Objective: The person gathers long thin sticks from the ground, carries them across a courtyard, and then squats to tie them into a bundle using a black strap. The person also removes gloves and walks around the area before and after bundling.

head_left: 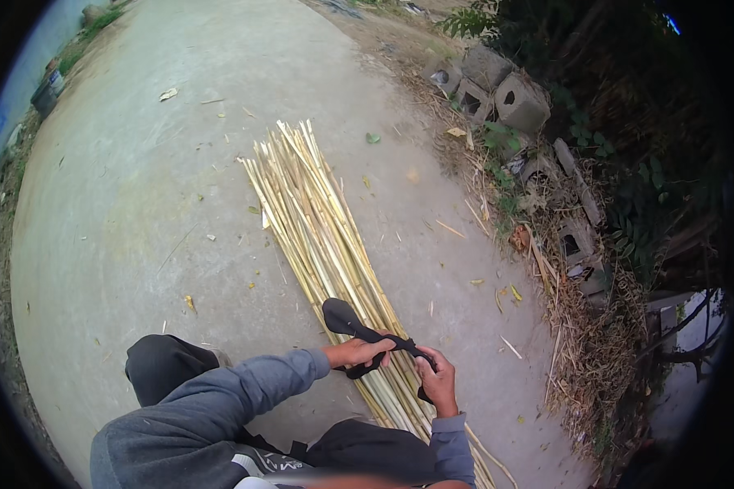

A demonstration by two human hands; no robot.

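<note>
A long bundle of pale yellow canes (326, 220) lies on the concrete, running from the middle of the view down to the lower right. Over its near part sits a black cloth strip (347, 319), crossed on top of the canes, with a wider loose end to the upper left. My left hand (365, 352) is closed on the strip where it crosses. On the right side of the bundle, my right hand (439, 381) pinches another stretch of the same strip. How the strip passes under the canes is hidden.
Hollow concrete blocks (520, 104) and dry brush (599, 375) line the right edge of the path (139, 212). A dark bucket (46, 98) stands far left. Fallen leaves and cane scraps dot the concrete. My bent knee (167, 367) is left of the bundle.
</note>
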